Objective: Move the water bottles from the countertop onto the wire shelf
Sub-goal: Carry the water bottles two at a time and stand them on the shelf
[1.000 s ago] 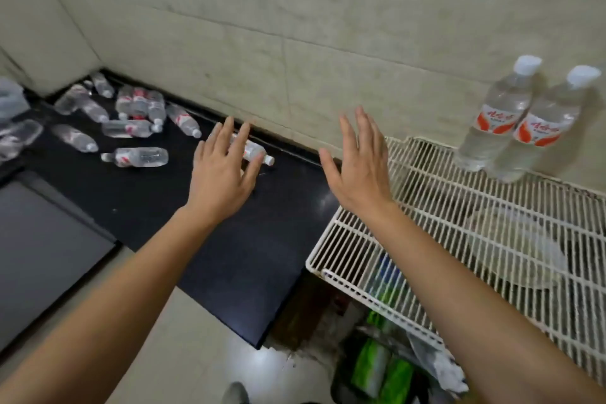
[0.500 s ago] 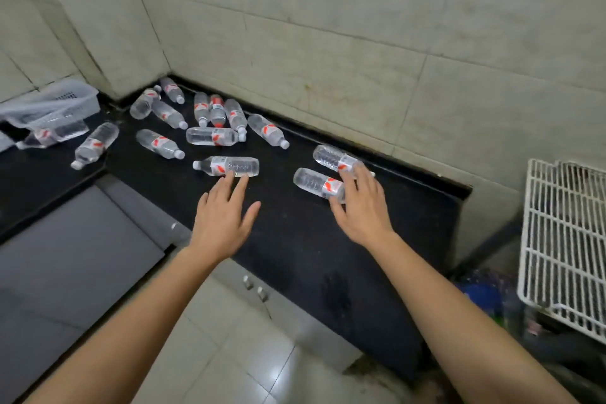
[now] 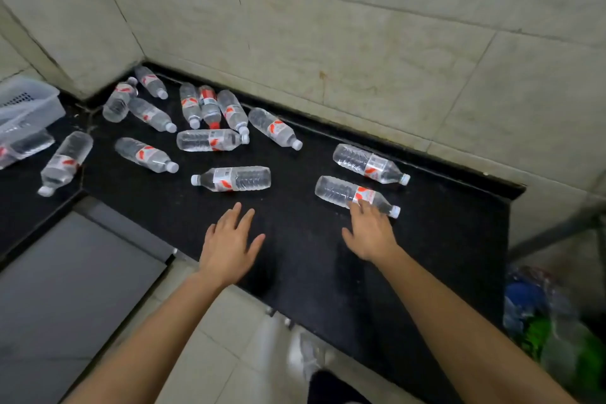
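Reaching out, I have my right hand (image 3: pixel 369 233) spread open, fingertips (image 3: pixel 360 205) just touching the nearest bottle (image 3: pixel 355 195) near its label, nothing gripped. My left hand (image 3: pixel 229 239) hovers open and empty above the countertop (image 3: pixel 295 272), with another lying bottle (image 3: pixel 234 178) just beyond it at twelve o'clock.

My worry: these bottles lie on their sides, so a glancing touch could roll one away, toward the second bottle (image 3: pixel 370 163) at its one o'clock or off the counter's front edge.

The remaining bottles crowd together around ten and eleven o'clock toward the corner, some touching, so pulling one may nudge its neighbours. A plastic basket (image 3: pixel 26 105) sits far at nine o'clock. The wire shelf is out of view; nothing blocks either hand.
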The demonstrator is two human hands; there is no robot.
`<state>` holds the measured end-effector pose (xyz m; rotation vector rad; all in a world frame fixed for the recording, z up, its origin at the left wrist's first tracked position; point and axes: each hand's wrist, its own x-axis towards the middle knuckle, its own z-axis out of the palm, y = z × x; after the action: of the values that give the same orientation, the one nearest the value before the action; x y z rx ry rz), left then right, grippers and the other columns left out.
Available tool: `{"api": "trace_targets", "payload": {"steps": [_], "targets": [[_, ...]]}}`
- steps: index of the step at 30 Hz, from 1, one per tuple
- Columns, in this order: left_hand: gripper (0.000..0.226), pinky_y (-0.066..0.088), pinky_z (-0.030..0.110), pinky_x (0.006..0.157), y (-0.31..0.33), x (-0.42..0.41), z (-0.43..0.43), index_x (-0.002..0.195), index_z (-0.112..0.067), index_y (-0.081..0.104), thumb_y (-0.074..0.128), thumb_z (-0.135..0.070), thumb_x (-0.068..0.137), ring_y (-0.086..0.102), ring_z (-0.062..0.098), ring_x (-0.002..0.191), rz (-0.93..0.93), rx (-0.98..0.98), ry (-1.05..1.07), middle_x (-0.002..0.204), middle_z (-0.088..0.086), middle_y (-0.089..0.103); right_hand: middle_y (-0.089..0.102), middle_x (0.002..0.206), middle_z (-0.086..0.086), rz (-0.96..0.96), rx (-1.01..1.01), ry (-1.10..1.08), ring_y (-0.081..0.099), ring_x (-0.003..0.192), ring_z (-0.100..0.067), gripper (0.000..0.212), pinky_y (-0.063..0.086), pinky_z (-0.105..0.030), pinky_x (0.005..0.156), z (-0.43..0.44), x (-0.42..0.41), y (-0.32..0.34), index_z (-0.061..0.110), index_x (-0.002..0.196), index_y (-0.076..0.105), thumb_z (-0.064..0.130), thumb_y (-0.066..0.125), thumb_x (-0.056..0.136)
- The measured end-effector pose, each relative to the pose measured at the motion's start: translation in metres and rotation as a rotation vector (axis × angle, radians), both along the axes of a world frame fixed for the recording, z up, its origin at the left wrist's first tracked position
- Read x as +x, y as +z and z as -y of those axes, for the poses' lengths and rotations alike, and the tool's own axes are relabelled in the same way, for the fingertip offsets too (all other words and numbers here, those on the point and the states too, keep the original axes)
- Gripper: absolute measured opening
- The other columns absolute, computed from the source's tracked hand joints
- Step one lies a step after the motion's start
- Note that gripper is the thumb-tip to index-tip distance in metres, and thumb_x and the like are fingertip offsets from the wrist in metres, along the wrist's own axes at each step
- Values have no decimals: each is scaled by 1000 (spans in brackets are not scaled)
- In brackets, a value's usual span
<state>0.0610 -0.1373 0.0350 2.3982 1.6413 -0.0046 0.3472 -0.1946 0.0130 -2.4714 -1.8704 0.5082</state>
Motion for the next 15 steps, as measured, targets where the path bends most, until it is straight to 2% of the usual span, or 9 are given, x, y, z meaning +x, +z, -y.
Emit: {"api": "trace_targets", "payload": {"steps": [4,6,9,11,13,15], "targets": [[66,27,49,120,-14,4,-66,157,-20,29,42,-52,101,22,30,152,-48,-100,13,166,11,19,41,149,-17,-13,-49,-41,39,138,-34,64,35,-47,113,-51,11,-27,14,148,35,39,59,94],[68,28,49,120,-23,6,-95,156,-18,30,47,-50,99,22,31,152,-80,-134,-1,165,12,21,32,156,-18,-6,-70,-64,27,146,-36,66,26,-50,120,-73,19,-37,15,149,32,36,60,93],[72,30,50,118,-36,7,-134,155,-17,32,59,-45,94,24,32,150,-124,-161,-48,163,15,26,8,166,-20,-10,-175,-168,2,154,-42,82,8,-55,124,-93,32,-48,19,160,14,34,60,93],[74,29,50,119,-45,3,-153,155,-18,31,62,-44,93,21,32,152,-135,-173,-58,163,15,26,-4,167,-20,-36,-269,-267,-4,153,-46,95,7,-59,123,-95,38,-55,26,161,-1,32,64,92],[76,25,50,121,-52,-3,-171,157,-21,26,61,-44,93,15,31,154,-154,-184,-61,165,14,21,-1,167,-18,-4,-317,-289,5,152,-46,102,14,-59,121,-86,38,-62,32,160,-8,24,67,91],[79,18,52,123,-67,-17,-216,159,-24,18,59,-43,94,6,31,155,-221,-207,-140,167,14,12,18,161,-15,81,-343,-359,24,144,-42,102,27,-56,116,-84,19,-74,35,160,-5,18,67,90]]}}
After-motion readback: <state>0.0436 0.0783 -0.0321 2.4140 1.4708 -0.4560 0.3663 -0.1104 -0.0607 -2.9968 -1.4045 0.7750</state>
